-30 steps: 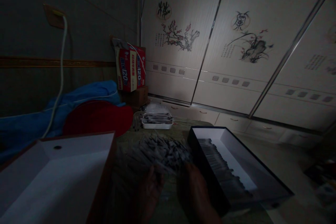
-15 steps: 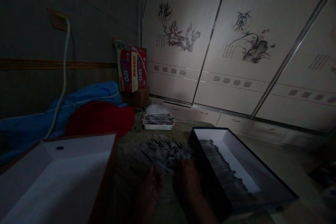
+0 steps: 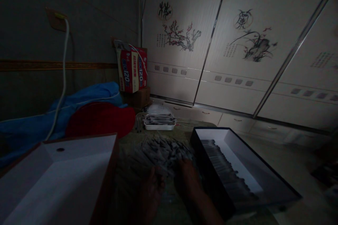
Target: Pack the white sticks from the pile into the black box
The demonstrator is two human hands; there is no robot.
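A loose pile of thin, dark, pen-like sticks lies on the greenish table in dim light. At its near edge my left hand is closed, fingers curled upward; what they hold, if anything, is lost in shadow. My right hand reaches down to the pile's right side with bent fingers, back of the hand up. Its fingertips are in the dark, so anything they grip is hidden. To its right stands a black box with a white inside, where similar sticks lie side by side in a long row.
An open box with a white inside and reddish-brown rim stands at the left. Behind the pile is a white tray of sticks. A red round thing, blue cloth, a printed carton and a white cable lie beyond.
My right hand has shifted very slightly at the pile's edge. My left hand stays almost where it was, fingers still curled. The boxes and the tray have not moved.
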